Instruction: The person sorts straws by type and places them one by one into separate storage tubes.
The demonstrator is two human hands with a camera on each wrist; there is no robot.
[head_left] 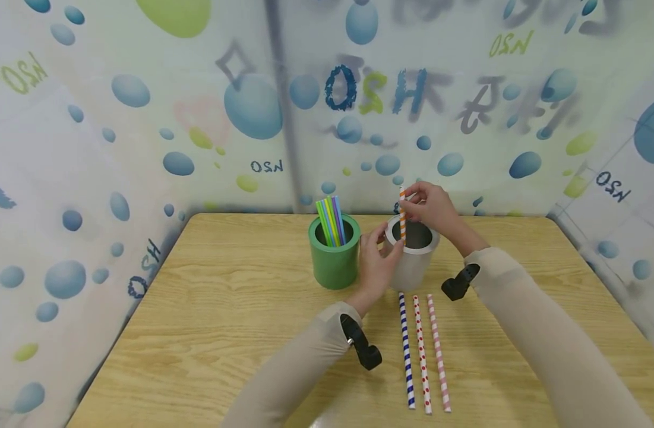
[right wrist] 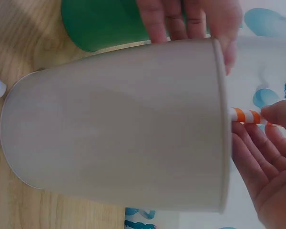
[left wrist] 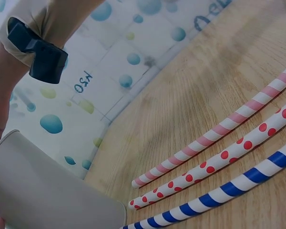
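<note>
My right hand (head_left: 432,208) pinches an orange-and-white striped paper straw (head_left: 403,226) near its top. The straw stands almost upright, with its lower part inside the mouth of the grey cup (head_left: 412,270); its bottom end is hidden. With its fingers and thumb at the left side and rim, my left hand (head_left: 376,266) holds the cup on the table. In the right wrist view, the straw (right wrist: 245,116) sticks out past the cup's rim. Left of that hand stands a green cup (head_left: 334,267) holding several plain coloured straws (head_left: 333,223).
On the wooden table (head_left: 225,333), in front of the grey cup, lie three paper straws side by side: blue-striped (head_left: 406,351), red-dotted (head_left: 422,353) and pink-striped (head_left: 439,353). A patterned wall covering (head_left: 214,119) rises behind the table's back edge.
</note>
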